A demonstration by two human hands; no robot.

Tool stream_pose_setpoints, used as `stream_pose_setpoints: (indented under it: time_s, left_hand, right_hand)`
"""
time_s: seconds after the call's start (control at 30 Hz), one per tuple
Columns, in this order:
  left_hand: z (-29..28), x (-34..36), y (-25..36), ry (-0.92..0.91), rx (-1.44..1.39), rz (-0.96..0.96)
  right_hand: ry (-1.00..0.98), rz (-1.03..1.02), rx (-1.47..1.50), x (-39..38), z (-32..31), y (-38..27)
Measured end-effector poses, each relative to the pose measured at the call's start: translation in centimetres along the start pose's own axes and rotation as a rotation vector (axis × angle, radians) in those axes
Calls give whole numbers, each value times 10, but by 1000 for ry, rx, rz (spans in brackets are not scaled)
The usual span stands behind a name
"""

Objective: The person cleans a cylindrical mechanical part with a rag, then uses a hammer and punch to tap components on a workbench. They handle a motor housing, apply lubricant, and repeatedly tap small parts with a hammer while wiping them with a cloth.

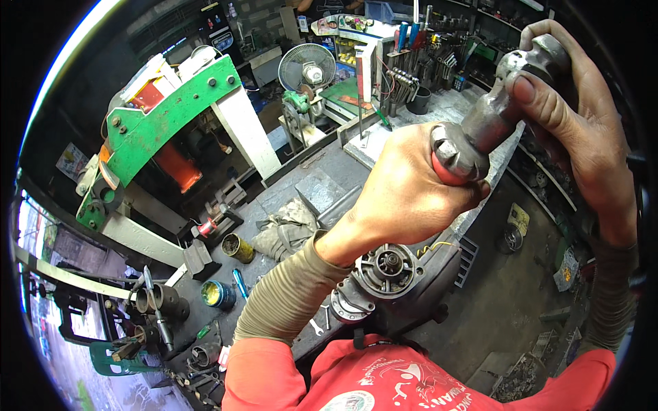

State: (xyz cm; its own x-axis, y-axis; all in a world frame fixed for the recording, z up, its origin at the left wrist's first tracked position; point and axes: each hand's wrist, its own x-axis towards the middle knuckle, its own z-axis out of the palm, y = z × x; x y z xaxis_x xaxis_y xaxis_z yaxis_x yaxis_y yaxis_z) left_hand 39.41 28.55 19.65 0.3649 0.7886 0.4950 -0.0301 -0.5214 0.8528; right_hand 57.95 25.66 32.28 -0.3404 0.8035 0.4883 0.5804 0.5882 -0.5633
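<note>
My left hand (404, 195) is closed around the lower end of a dark steel shaft-like part (490, 123), which has a notched, rounded metal end and a red piece (445, 171) beneath it. My right hand (579, 130) wraps the upper end, its thumb pressed on a worn silvery knob. The part is raised at a tilt above the workbench, and my fingers hide some of it. Below my left wrist lies a round cast metal housing (389, 268) with a central hub.
The bench (319, 175) carries rags (288, 229), cans (237, 248), wrenches (317, 327) and a steel shaft (157, 315). A green press frame (154, 133) stands left, a fan (306, 72) and grinder (298, 106) behind, and tool racks (404, 79) at back right.
</note>
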Motion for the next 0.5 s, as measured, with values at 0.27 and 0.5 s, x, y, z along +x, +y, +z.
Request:
stream_pose_setpoints:
  time_s: [0.27,0.5]
  left_hand:
    - [9,1,-13,203,58,243]
    - [-5,4,-16,134,-33,87]
  right_hand:
    - [111,-18,-11,0,-21,-8]
    - [96,-20,18,-4,-8,23]
